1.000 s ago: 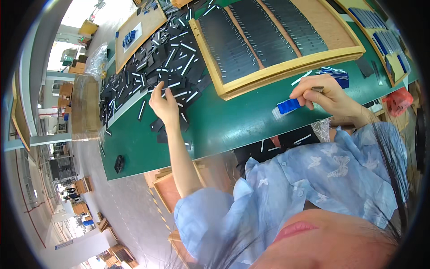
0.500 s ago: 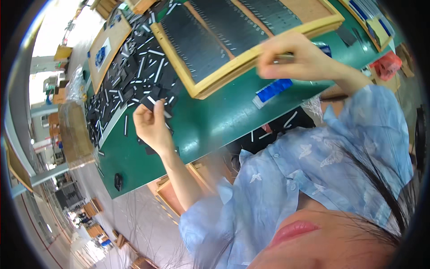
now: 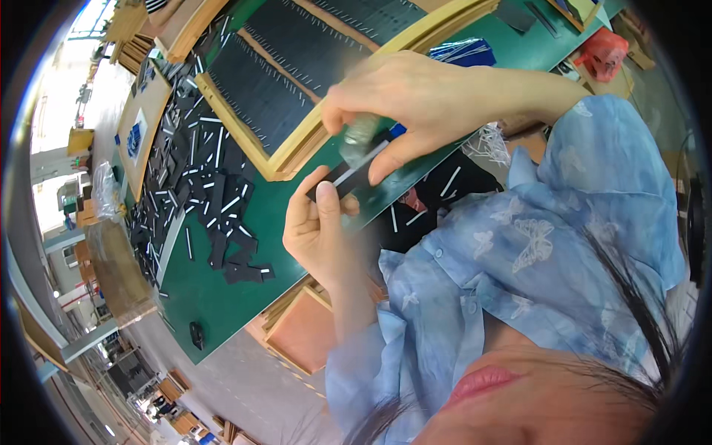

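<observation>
My left hand [image 3: 319,230] pinches a flat black strip [image 3: 357,182] with a narrow white band along it, thumb on top. It is held over the near edge of the green table [image 3: 222,304]. Above it is my right hand [image 3: 423,96], its thumb against the strip's far part and its fingers curled. Between those fingers shows a blurred, pale see-through thing [image 3: 361,135] that I cannot make out. Beyond the hands lies a yellow wooden frame [image 3: 285,163] with rows of black pieces inside. A loose heap of black pieces with white bands [image 3: 215,196] spreads to the left.
A blue bundle [image 3: 463,52] lies past my right wrist, and a red plastic bag [image 3: 604,55] farther right. A small black object [image 3: 196,335] sits near the table's left corner. At the far left is a board [image 3: 152,111] with blue bits. Someone's striped sleeve [image 3: 156,4] shows at the top.
My left hand has come right from the heap with the black strip. My right hand has moved left and down, meeting it. The view has shifted, so the frame sits farther left.
</observation>
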The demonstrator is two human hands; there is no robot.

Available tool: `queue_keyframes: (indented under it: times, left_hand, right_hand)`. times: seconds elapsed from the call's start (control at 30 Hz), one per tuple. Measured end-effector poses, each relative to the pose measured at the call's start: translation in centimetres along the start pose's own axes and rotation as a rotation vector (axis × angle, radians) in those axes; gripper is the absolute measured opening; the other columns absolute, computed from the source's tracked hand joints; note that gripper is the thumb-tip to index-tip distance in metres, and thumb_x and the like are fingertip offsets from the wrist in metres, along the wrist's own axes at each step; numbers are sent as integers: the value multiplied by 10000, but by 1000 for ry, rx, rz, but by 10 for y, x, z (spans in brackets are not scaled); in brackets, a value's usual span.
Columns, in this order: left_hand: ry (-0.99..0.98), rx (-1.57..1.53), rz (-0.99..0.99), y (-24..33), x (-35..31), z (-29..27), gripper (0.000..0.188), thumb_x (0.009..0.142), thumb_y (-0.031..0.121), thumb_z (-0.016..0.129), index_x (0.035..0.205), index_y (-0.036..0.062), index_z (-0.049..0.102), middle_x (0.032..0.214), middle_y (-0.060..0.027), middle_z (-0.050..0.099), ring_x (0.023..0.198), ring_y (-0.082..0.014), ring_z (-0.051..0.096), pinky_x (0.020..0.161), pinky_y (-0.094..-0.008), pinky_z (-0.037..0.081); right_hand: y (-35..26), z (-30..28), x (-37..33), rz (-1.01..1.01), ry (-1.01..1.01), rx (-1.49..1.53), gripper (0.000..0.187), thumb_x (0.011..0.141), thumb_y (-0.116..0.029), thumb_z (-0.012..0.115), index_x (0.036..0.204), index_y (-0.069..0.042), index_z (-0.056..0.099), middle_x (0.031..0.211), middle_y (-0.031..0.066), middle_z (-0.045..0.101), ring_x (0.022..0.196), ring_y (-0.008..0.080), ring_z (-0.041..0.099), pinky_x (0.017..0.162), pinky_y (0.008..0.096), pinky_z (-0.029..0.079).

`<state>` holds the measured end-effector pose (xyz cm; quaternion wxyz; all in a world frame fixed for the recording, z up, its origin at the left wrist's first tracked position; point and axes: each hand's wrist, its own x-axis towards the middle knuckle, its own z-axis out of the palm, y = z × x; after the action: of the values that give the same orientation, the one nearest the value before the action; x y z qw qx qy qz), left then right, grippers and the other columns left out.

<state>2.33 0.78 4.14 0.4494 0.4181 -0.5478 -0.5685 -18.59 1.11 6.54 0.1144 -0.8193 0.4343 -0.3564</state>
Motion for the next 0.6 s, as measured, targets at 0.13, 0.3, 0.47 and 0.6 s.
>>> queue_keyframes:
  times: [0.13, 0.3, 0.47, 0.6]
  left_hand:
    - [-52, -133, -63, 7, -10, 6, 275, 938, 154, 537, 1092, -66, 598, 789, -97, 658, 618, -98, 597, 571, -194, 461]
    - [80, -125, -150, -13, -2, -3, 286, 946, 171, 510, 1072, -73, 592, 818, -122, 648, 634, -135, 600, 576, -245, 474]
    - [314, -145, 6, -26, -8, -30, 299, 944, 164, 506, 1143, -58, 535, 871, -149, 630, 646, -179, 594, 592, -250, 490]
    - [353, -94, 25, -41, -12, -38, 332, 949, 197, 489, 1132, -80, 510, 888, -178, 619, 670, -190, 610, 599, -247, 514]
  right_hand:
    - [0, 15, 8, -358, 249, -497, 294, 745, -348, 682, 899, -144, 537, 777, 2, 511, 802, 190, 506, 709, 307, 381]
    - [5, 20, -34, -482, 104, -494, 210, 708, -308, 639, 786, -151, 525, 769, 3, 502, 783, 181, 515, 663, 319, 384]
    - [15, 18, -81, -169, -378, 54, 230, 670, -157, 687, 869, -108, 583, 852, 33, 549, 793, 256, 572, 673, 374, 453]
    - [49, 15, -77, 161, -201, 111, 371, 694, -148, 751, 1016, -96, 574, 953, 62, 585, 890, 256, 605, 730, 363, 489]
